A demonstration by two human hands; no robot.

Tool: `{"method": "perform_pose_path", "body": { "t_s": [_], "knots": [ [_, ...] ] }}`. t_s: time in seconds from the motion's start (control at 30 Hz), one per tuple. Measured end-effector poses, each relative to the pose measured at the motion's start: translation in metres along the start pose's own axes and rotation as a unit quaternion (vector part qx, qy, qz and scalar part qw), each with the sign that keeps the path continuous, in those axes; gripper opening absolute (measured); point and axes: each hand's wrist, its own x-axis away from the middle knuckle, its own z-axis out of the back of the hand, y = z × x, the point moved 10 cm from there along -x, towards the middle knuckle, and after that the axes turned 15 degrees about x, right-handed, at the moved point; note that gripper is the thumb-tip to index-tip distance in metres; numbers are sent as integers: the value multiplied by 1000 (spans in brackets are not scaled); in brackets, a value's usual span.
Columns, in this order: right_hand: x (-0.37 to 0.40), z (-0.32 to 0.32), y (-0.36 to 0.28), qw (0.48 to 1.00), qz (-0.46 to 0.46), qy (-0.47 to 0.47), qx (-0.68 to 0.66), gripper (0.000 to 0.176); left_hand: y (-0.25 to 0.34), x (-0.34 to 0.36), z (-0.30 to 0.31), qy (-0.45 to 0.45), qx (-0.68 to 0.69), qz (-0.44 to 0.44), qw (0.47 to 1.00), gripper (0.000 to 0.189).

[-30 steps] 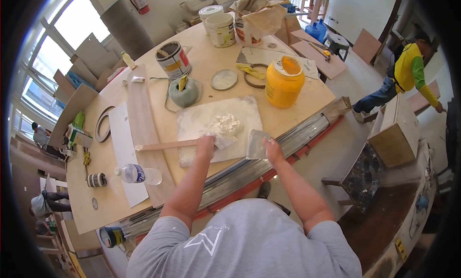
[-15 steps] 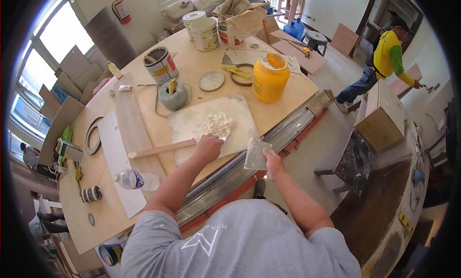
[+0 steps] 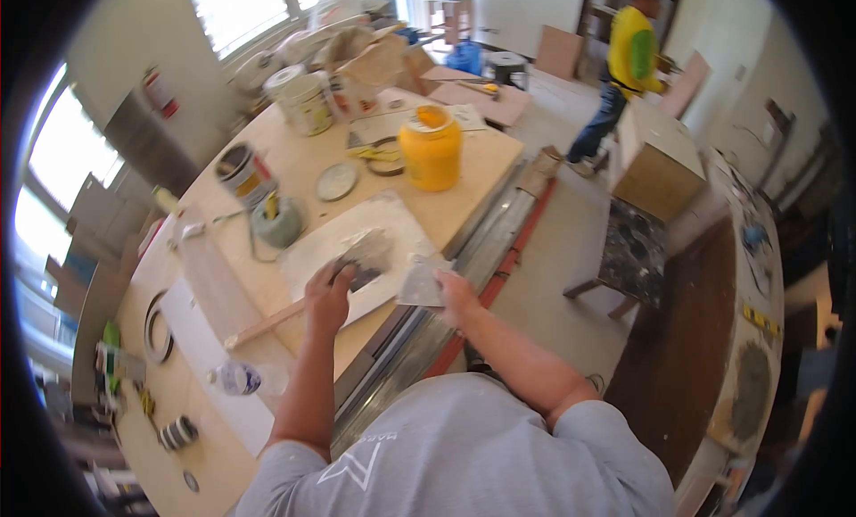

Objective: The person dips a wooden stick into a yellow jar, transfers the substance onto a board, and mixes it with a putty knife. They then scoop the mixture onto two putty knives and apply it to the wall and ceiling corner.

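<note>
Over the white mixing board (image 3: 403, 215), my left hand (image 3: 327, 296) is closed on a putty knife, its blade loaded with pale putty (image 3: 370, 245) and partly blurred. A dark patch, perhaps shadow, shows on the board below the blade. My right hand (image 3: 457, 298) grips a flat metal scraper (image 3: 419, 283) by its edge, just beyond the board's near right corner. Beside my left wrist lies a wooden stick (image 3: 266, 325). A grey-green bag-like bundle (image 3: 277, 221) and a yellow tub (image 3: 431, 153) stand past the board.
The wooden table also carries an open paint can (image 3: 246, 173), a round lid (image 3: 338, 181), white buckets (image 3: 301, 99), a tape roll (image 3: 159, 328) and a water bottle (image 3: 236, 378). Metal channels (image 3: 473, 240) run along its near edge. A person in yellow (image 3: 631, 57) stands by a cabinet (image 3: 662, 160).
My left hand has lifted the knife with putty off the board. The scraper in my right hand has come closer to it. The view has turned; the person in yellow is more upright.
</note>
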Motion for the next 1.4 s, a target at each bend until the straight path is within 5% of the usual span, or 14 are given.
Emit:
{"method": "perform_pose_path", "body": {
  "t_s": [0.07, 0.17, 0.2, 0.33, 0.77, 0.87, 0.9, 1.0, 1.03, 1.13, 1.17, 1.3, 1.4],
  "knots": [
    [-5, -15, -1, 995, 41, -36, -79, 35, 21, 34, -9, 76, -159, -171, 969, 20],
    [3, -20, -12, 987, 84, -36, -134, 31, 41, 50, -38, -3, 33, -192, 981, 23],
    [34, -10, -32, 993, 82, 56, -70, 27, 37, 55, -50, -6, 88, -222, 971, 23],
    [108, 33, -69, 973, 149, 92, -153, 28, 97, 70, -110, -128, 123, -362, 915, 29],
    [255, 196, -98, 871, 313, 232, -300, 34, 234, 122, -255, -306, 182, -503, 788, 47],
    [295, 225, -119, 842, 374, 231, -313, 37, 248, 128, -295, -332, 174, -491, 786, 46],
    [308, 235, -128, 830, 399, 222, -320, 37, 253, 139, -313, -366, 125, -538, 749, 40],
    [355, 264, -163, 811, 466, 202, -290, 39, 234, 134, -362, -359, 133, -480, 789, 32],
    [370, 274, -170, 814, 472, 200, -273, 40, 224, 108, -376, -331, 158, -353, 861, 20],
    [383, 301, -155, 860, 364, 227, -276, 38, 237, 65, -397, -334, 208, -69, 917, 16],
    [375, 309, -143, 879, 322, 223, -273, 37, 265, 77, -404, -353, 382, -14, 854, 19],
    [324, 325, -96, 921, 232, 148, -277, 34, 259, 114, -473, -498, 516, 254, 649, 28],
    [333, 318, -94, 935, 186, 133, -272, 34, 261, 153, -502, -512, 492, 317, 629, 32]
  ]
}}
